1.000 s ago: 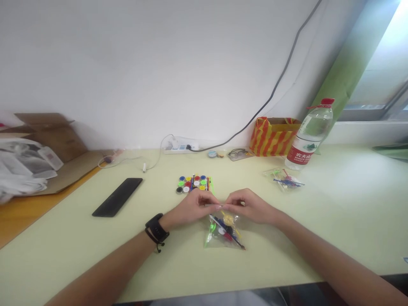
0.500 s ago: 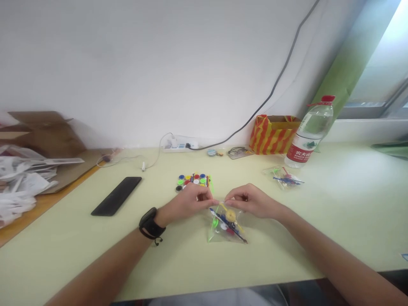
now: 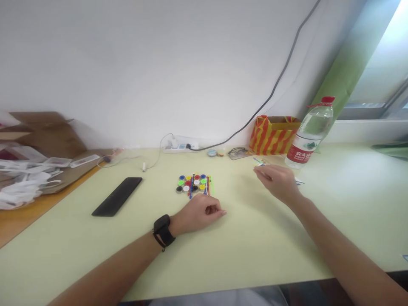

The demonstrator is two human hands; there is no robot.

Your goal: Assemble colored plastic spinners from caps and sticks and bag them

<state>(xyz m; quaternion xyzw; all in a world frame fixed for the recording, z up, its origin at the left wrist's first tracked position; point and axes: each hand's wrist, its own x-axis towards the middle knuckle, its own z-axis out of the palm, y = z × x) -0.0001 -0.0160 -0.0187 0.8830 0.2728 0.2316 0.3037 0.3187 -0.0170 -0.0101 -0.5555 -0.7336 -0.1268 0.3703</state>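
Note:
My right hand is over the right part of the table with its fingers pinched together. Coloured bits of a clear plastic bag of small parts show just beyond its fingertips; most of the bag is hidden behind the hand. Nothing shows in my left hand, which is curled with thumb and fingertips together above the table. Just beyond it lies a group of colourful round discs and thin sticks, laid out in rows. A second bag of parts is mostly covered by my right hand.
A black flat slab lies to the left. A water bottle and a striped bag stand at the back right. A power strip runs along the wall. Cardboard and white packaging fill the left side.
My right hand has carried the bag of parts away from the middle, to the right and back. My left hand has let go of it and dropped slightly nearer to me.

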